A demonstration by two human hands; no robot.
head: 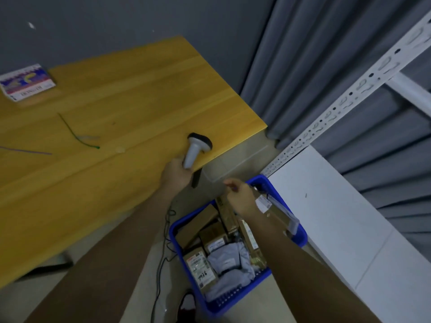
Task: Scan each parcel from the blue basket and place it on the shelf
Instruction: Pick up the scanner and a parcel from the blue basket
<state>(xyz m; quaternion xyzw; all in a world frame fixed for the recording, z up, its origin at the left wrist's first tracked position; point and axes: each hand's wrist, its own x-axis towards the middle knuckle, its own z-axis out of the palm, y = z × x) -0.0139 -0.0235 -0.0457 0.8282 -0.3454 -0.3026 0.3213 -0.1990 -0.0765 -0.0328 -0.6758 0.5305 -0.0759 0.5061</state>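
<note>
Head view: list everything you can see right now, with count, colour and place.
Wooden table: one, yellow, left.
Handheld barcode scanner: one, grey, table's near edge.
Printed booklet: one, multicoloured, table's far left.
Cable tie: one, green, on table.
Plastic basket: one, blue, on floor.
Cardboard parcels: several, brown, in basket.
Poly mailer bag: one, grey, in basket.
Metal shelf: one, white, right.
Curtain: grey, behind.
Left hand: grips scanner.
Right hand: holds flat brown parcel above basket.

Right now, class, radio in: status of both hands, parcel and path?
Left hand grips grey handheld scanner on yellow wooden table. Right hand holds brown cardboard parcel over blue plastic basket. White shelf unobstructed.
</note>
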